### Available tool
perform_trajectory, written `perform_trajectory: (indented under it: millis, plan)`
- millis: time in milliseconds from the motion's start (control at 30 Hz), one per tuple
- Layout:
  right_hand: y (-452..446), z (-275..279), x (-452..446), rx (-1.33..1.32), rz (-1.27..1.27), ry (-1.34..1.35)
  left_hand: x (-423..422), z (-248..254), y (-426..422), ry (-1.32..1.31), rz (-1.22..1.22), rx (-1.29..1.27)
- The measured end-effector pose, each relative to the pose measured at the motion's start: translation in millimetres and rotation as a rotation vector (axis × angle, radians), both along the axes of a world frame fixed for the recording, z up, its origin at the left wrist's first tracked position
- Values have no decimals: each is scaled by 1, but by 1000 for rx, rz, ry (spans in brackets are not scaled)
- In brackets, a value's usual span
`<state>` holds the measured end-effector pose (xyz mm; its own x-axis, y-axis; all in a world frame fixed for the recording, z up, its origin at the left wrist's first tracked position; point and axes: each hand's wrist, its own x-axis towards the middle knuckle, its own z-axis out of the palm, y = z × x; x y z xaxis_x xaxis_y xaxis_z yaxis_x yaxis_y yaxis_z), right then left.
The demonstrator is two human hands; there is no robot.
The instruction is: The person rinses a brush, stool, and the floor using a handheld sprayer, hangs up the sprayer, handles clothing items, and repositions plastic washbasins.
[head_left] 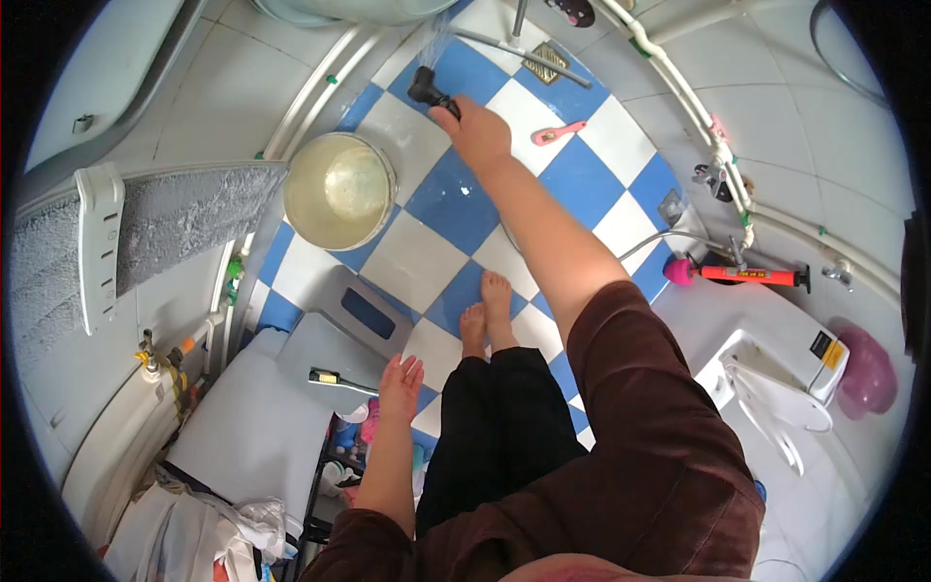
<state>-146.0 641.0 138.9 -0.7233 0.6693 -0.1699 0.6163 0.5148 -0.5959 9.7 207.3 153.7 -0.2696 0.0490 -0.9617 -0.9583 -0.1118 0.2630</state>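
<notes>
My right hand [478,136] is stretched forward and closed round the handle of a black spray head [423,87]. Thin streaks of water leave the nozzle toward the basin [354,8] at the top. My left hand [400,388] hangs low on the left, fingers apart, with nothing in it. Right beside it, a long-handled brush [327,376] lies on a grey plastic stool [301,335]. A pale bucket [294,199] stands on the floor left of the spray head. To the right of my right hand, a pink brush [559,133] lies on a tile.
Blue and white floor tiles [451,194] look wet in places. A floor drain [545,64] lies ahead. On the right are a white toilet [742,349], a red pump [747,275] and wall pipes [679,87]. A grey towel [194,213] hangs at left.
</notes>
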Motion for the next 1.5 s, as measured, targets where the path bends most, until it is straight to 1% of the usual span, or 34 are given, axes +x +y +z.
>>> perform_trajectory:
  millis: [133, 233, 333, 433, 533, 633, 733, 833, 933, 1033, 1167, 1233, 1333, 1433, 1500]
  plan:
    - [27, 5, 1, 47, -47, -24, -1, 5, 8, 0, -38, -8]
    - [41, 12, 10, 7, -113, -23, 3, 10, 17, -5, -65, -6]
    - [46, 22, 26, 31, -189, 12, 10, 9, 21, -13, -89, 1]
    - [51, 31, 43, 7, -272, -20, 14, 11, 27, -23, -116, 12]
    - [52, 32, 59, 76, -262, 32, 16, 16, 33, -24, -139, 24]
    - [48, 39, 73, 11, -265, 32, 17, 20, 38, -19, -152, 28]
    - [33, 48, 91, -37, -127, 47, 19, 22, 39, -17, -184, 40]
    - [10, 56, 109, -141, -2, 18, 20, 26, 37, -13, -211, 55]
    - [-18, 49, 129, -218, 64, -24, 21, 29, 36, -16, -229, 50]
    - [-36, 50, 152, -257, -5, -8, 20, 34, 37, -23, -257, 39]
    - [-38, 63, 191, -297, -283, 73, 18, 43, 39, -31, -312, 43]
    - [-33, 83, 211, -323, -424, 126, 18, 45, 37, -36, -340, 27]
    - [-28, 95, 243, -235, -568, 149, 16, 51, 36, -36, -385, 27]
    - [-24, 101, 272, -243, -733, 230, 14, 55, 32, -20, -448, 25]
    - [-20, 103, 291, -209, -764, 275, 13, 58, 30, -11, -486, 27]
